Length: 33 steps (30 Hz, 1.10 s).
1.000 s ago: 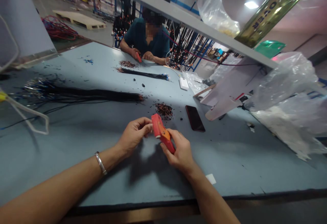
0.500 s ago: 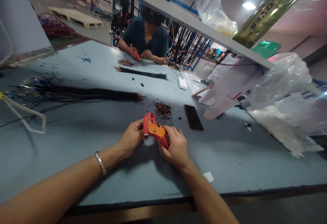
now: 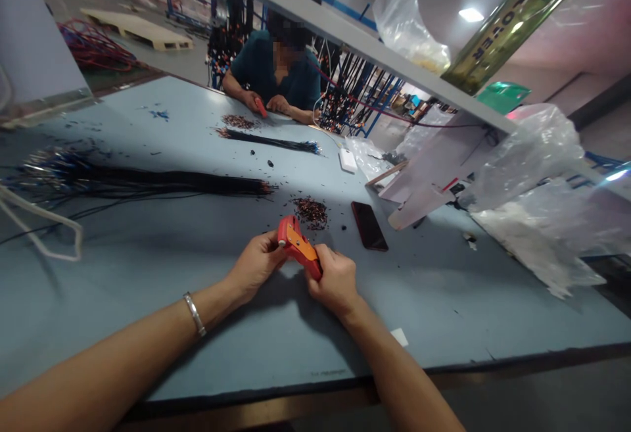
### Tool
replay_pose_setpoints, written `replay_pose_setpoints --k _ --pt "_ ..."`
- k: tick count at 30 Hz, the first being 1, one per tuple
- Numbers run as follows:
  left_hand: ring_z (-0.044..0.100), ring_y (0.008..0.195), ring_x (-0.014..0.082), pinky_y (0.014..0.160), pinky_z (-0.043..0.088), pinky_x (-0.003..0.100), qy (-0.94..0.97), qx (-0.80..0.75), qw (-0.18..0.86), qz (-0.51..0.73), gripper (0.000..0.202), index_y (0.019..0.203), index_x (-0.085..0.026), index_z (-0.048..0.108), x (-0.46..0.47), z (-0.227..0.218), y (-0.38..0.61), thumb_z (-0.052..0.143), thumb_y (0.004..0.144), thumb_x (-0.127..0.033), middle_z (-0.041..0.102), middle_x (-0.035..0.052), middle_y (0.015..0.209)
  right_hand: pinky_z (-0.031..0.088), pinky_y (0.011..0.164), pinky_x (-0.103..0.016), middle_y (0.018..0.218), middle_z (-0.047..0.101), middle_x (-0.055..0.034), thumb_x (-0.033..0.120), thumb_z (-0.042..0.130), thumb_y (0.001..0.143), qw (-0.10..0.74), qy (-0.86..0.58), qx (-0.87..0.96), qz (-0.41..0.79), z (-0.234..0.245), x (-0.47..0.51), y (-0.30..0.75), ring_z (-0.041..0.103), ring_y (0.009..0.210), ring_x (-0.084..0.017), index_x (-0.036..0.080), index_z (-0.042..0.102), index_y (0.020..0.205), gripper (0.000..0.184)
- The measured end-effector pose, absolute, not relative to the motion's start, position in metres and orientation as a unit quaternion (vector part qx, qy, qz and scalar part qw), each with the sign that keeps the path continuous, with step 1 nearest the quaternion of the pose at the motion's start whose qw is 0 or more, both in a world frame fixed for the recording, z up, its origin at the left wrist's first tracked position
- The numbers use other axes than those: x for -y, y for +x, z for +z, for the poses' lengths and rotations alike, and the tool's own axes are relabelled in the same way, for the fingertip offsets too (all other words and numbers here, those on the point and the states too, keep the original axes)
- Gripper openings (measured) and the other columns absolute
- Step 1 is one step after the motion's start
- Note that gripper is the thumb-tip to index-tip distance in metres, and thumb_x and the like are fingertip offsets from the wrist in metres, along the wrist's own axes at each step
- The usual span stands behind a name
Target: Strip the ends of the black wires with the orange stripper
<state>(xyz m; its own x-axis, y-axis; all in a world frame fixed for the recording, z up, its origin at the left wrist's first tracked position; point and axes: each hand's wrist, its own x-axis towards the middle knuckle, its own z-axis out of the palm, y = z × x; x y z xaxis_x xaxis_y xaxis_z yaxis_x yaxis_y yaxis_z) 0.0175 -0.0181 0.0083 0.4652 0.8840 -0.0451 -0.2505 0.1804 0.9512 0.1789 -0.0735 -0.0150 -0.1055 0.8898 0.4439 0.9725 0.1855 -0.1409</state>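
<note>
My right hand (image 3: 335, 279) is wrapped round the handles of a red and orange wire stripper (image 3: 302, 248), held above the table. At the tool's head, my left hand (image 3: 254, 266) is closed in a pinch against the jaw side; whatever its fingertips hold is hidden. Just beyond the tool lies a heap of small dark and copper-coloured offcuts (image 3: 311, 212). To the left, a thick bundle of black wires (image 3: 177, 180) lies on the table, copper ends toward me and metal and blue ends at the far left.
A phone (image 3: 369, 226) lies right of the offcuts. Across the table (image 3: 207, 353) a person (image 3: 273, 70) holds a red tool near a smaller wire bundle (image 3: 271, 141). A white bent rod (image 3: 44, 241) stands at left; plastic bags (image 3: 532, 221) cover the right side.
The wire stripper has turned a little in my hands, and its handles look squeezed closer together. My right hand's grip has tightened. The view has shifted slightly.
</note>
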Motion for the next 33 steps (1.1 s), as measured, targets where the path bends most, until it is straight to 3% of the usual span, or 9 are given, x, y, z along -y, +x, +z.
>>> replay_pose_setpoints --k 6,13,18,21,24,33 --pt "0.034 0.051 0.0068 0.048 0.025 0.020 0.461 -0.337 0.720 0.394 0.037 0.073 -0.013 0.062 0.017 0.004 0.020 0.076 0.061 -0.045 0.051 -0.0044 0.059 0.031 0.054 -0.025 0.062 0.063 -0.0026 0.024 0.049 0.073 0.220 -0.643 0.729 -0.079 -0.016 0.072 0.180 0.056 0.054 -0.016 0.019 0.054 0.076 0.008" --pt "0.032 0.048 0.0056 0.045 0.021 0.019 0.485 -0.344 0.703 0.391 0.032 0.075 -0.013 0.063 0.013 0.004 0.018 0.071 0.068 -0.043 0.048 -0.0045 0.057 0.032 0.054 -0.025 0.062 0.060 -0.0018 0.028 0.053 0.074 0.268 -0.669 0.693 0.006 -0.005 0.070 0.180 0.053 0.054 -0.017 0.018 0.057 0.079 0.012" --pt "0.039 0.045 0.0052 0.043 0.024 0.018 0.485 -0.388 0.674 0.400 0.030 0.086 -0.014 0.063 0.007 0.007 0.010 0.067 0.071 -0.041 0.053 -0.0039 0.061 0.040 0.061 -0.026 0.068 0.058 -0.0003 0.031 0.059 0.077 0.409 -0.635 0.614 0.230 0.009 0.074 0.187 0.053 0.061 -0.016 0.017 0.060 0.084 0.015" --pt "0.038 0.043 0.0051 0.042 0.024 0.018 0.484 -0.399 0.660 0.413 0.029 0.086 -0.015 0.063 0.002 0.006 0.007 0.067 0.071 -0.040 0.052 -0.0053 0.058 0.046 0.067 -0.030 0.080 0.063 -0.0033 0.031 0.063 0.076 0.499 -0.512 0.523 0.465 0.010 0.078 0.192 0.059 0.071 -0.019 0.016 0.060 0.093 0.024" --pt "0.040 0.048 0.0061 0.046 0.029 0.018 0.488 -0.403 0.645 0.428 0.024 0.081 -0.015 0.063 -0.002 0.006 0.006 0.066 0.069 -0.035 0.048 -0.0058 0.056 0.049 0.070 -0.033 0.085 0.065 -0.0058 0.029 0.064 0.074 0.521 -0.406 0.418 0.623 0.005 0.083 0.195 0.063 0.074 -0.020 0.015 0.060 0.100 0.030" --pt "0.043 0.049 0.0073 0.049 0.033 0.020 0.533 -0.409 0.605 0.427 0.021 0.082 -0.016 0.060 -0.002 0.004 0.005 0.061 0.073 -0.035 0.051 -0.0049 0.061 0.051 0.070 -0.034 0.088 0.070 -0.0089 0.029 0.065 0.073 0.475 -0.333 0.362 0.729 -0.002 0.088 0.196 0.068 0.075 -0.022 0.012 0.061 0.104 0.035"
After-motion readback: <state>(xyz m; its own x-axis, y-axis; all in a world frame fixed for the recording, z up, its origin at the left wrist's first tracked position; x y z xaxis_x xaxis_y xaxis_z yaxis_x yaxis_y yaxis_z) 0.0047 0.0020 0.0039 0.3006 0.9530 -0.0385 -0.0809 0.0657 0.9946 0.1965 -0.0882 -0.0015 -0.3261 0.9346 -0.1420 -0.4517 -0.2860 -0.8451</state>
